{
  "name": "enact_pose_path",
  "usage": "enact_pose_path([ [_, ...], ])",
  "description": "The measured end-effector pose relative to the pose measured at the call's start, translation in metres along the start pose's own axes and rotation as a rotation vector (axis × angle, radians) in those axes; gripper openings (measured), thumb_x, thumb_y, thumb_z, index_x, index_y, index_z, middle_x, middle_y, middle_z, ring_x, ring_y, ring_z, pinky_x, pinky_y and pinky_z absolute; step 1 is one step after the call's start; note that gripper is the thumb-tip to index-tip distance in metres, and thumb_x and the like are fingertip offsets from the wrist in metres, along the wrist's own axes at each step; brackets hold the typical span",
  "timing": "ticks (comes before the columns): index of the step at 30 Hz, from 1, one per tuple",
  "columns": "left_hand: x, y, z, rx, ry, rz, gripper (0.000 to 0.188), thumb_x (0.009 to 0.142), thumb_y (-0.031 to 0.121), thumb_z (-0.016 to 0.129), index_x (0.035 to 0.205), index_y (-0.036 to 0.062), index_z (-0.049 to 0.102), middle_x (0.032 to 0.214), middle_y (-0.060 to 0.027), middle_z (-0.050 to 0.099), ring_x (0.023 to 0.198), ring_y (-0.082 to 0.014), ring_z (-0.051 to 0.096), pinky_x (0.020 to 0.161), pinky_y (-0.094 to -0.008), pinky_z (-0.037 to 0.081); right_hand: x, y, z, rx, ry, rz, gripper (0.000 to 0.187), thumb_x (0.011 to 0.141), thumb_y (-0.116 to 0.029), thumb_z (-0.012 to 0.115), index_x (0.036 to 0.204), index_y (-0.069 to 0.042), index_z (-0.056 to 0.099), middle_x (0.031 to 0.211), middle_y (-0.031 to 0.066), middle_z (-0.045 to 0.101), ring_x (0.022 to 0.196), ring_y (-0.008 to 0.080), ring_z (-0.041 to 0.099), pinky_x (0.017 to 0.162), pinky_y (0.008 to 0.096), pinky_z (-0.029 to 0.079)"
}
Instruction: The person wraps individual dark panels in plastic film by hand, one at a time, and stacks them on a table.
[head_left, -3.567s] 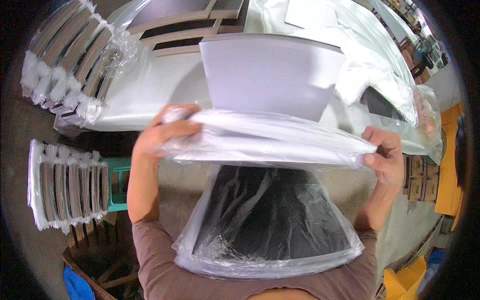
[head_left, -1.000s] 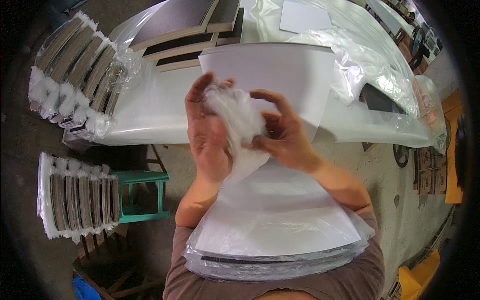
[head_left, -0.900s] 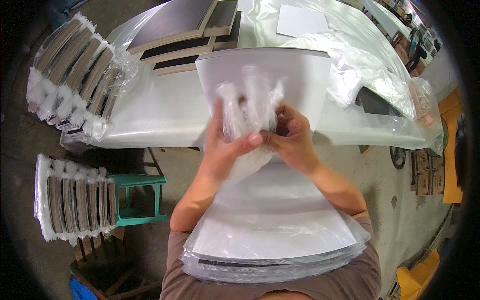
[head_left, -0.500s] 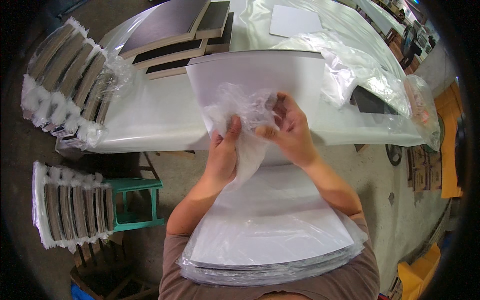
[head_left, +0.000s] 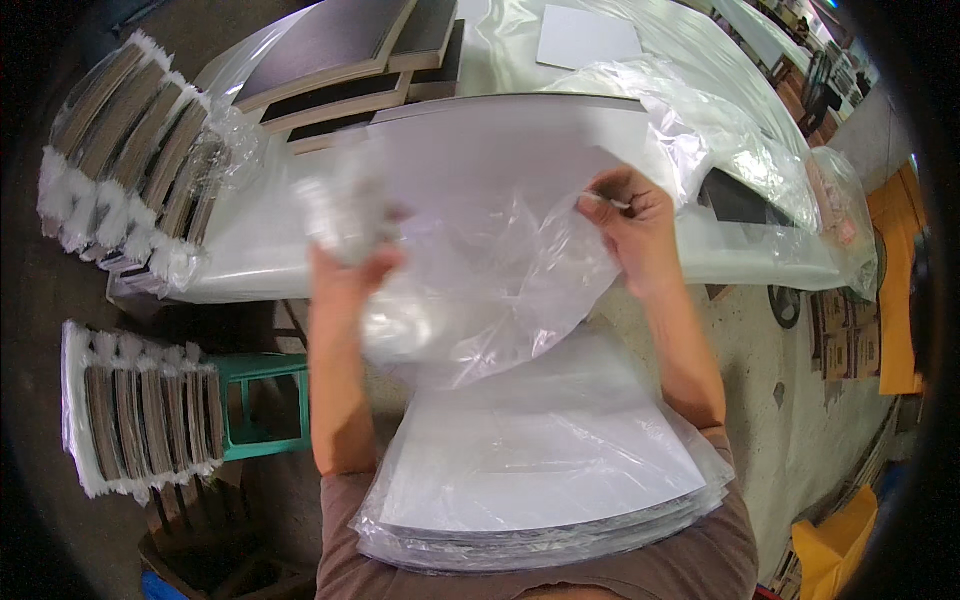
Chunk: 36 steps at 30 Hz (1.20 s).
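A clear plastic bag (head_left: 470, 320) is stretched between my two hands in front of my chest. My left hand (head_left: 345, 265), smeared by motion, is closed on its bunched left part, which hides most of the fingers. My right hand (head_left: 640, 225) pinches the bag's right edge between thumb and fingers. Just beyond the bag, a white board (head_left: 500, 150) with a thin dark far edge rests at the near side of the table. Below my hands, a stack of white sheets in clear plastic (head_left: 540, 450) lies against my lap.
Dark, thick panels (head_left: 330, 50) are piled on the plastic-covered table (head_left: 260, 270). Wrapped bundles (head_left: 130, 150) stand at its left end, with another bundle (head_left: 150, 410) by a green stool (head_left: 265, 400). Loose plastic wrap (head_left: 690, 130) and a white sheet (head_left: 590, 37) lie on the right side.
My hands have moved apart, the left one leftward and the right one to the right. The plastic bag, crumpled before, is now spread wide between them.
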<state>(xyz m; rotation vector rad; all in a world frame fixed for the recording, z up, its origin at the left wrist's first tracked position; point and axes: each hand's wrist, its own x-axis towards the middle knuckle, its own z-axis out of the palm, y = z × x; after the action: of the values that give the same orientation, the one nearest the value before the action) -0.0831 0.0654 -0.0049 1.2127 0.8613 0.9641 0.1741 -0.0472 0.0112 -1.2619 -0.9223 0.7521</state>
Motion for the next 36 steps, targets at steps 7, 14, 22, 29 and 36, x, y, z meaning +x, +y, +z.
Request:
enact_pose_path([
  [7, -0.018, 0.016, 0.107, -0.093, -0.357, -0.08, 0.03, 0.067, 0.012, 0.071, 0.092, 0.0047, 0.058, 0.08, -0.0005, 0.058, 0.069, -0.0079, 0.052, 0.056, -0.0182, 0.042, -0.011, 0.002, 0.029, -0.114, -0.068, -0.167, 0.023, 0.083, -0.024, 0.055, 0.074, -0.003, 0.055, 0.054, -0.0034, 0.048, 0.049, 0.0033, 0.041, 0.043, 0.0189, 0.032],
  [14, -0.013, -0.002, 0.107, -0.181, -0.197, -0.018, 0.022, 0.073, 0.022, 0.067, 0.087, 0.0068, 0.057, 0.075, 0.003, 0.055, 0.059, -0.0038, 0.044, 0.047, -0.0196, 0.034, -0.009, 0.006, 0.028, -0.008, -0.146, -0.326, 0.012, 0.082, -0.013, 0.054, 0.08, -0.001, 0.053, 0.081, 0.0041, 0.052, 0.068, 0.0085, 0.048, 0.058, 0.0204, 0.04],
  [22, -0.012, -0.004, 0.105, -0.441, -0.235, 0.037, 0.025, 0.076, 0.024, 0.064, 0.091, 0.0072, 0.054, 0.072, 0.0035, 0.051, 0.055, -0.0041, 0.043, 0.045, -0.0184, 0.032, -0.008, 0.005, 0.033, -0.247, 0.037, -0.451, 0.005, 0.076, -0.005, 0.059, 0.077, -0.001, 0.056, 0.089, 0.0073, 0.046, 0.073, 0.0131, 0.047, 0.066, 0.0228, 0.039],
  [29, -0.014, 0.002, 0.103, -0.122, -0.314, -0.083, 0.025, 0.075, 0.02, 0.065, 0.094, 0.0072, 0.055, 0.075, 0.0031, 0.051, 0.053, -0.0035, 0.042, 0.046, -0.0172, 0.03, -0.005, 0.007, 0.031, -0.393, 0.12, -0.594, 0.007, 0.069, -0.008, 0.066, 0.075, -0.004, 0.063, 0.092, 0.0061, 0.044, 0.071, 0.013, 0.043, 0.063, 0.0227, 0.037],
  [36, -0.013, 0.0, 0.11, -0.307, -0.184, -0.015, 0.031, 0.072, 0.02, 0.068, 0.097, 0.0058, 0.057, 0.088, -0.0003, 0.058, 0.081, -0.0084, 0.051, 0.07, -0.0231, 0.038, 0.0, 0.016, 0.025, -0.338, 0.198, -0.531, 0.012, 0.067, -0.008, 0.068, 0.076, -0.007, 0.062, 0.098, 0.0071, 0.042, 0.078, 0.0154, 0.042, 0.068, 0.0264, 0.037],
])
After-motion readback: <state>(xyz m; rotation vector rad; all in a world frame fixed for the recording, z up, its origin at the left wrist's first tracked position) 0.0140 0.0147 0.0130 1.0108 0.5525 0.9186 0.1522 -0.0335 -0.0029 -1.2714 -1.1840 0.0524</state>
